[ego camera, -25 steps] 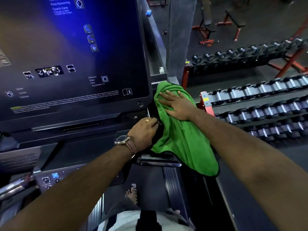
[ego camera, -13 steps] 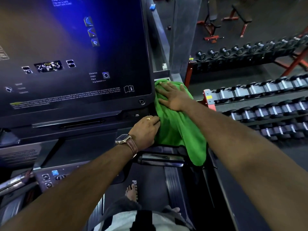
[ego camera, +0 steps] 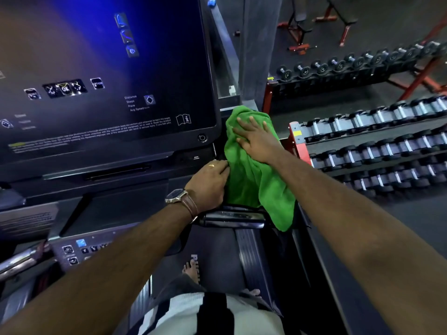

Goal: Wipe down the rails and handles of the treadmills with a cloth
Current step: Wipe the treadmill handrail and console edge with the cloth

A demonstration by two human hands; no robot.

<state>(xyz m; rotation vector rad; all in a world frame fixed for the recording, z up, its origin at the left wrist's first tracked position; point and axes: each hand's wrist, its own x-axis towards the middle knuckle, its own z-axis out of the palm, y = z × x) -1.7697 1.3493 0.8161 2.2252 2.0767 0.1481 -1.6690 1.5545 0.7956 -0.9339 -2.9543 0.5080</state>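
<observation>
A green cloth (ego camera: 251, 180) is draped over the treadmill's right side rail, just right of the big console screen (ego camera: 101, 76). My right hand (ego camera: 256, 139) lies flat on the cloth's upper part, fingers spread, pressing it against the rail. My left hand (ego camera: 209, 183), with a watch on the wrist and a ring, grips the cloth's left edge beside the console. Below the cloth a shiny black handle (ego camera: 232, 217) sticks out. The rail under the cloth is hidden.
Racks of dumbbells (ego camera: 377, 151) with red frames stand close on the right. A control panel (ego camera: 79, 247) and a chrome grip (ego camera: 19, 262) are at the lower left. The treadmill belt (ego camera: 217, 259) and bare feet are below.
My right hand has slid the cloth up the rail toward the console's top corner, and the hanging lower end has been drawn up. My left hand has stayed at the cloth's edge.
</observation>
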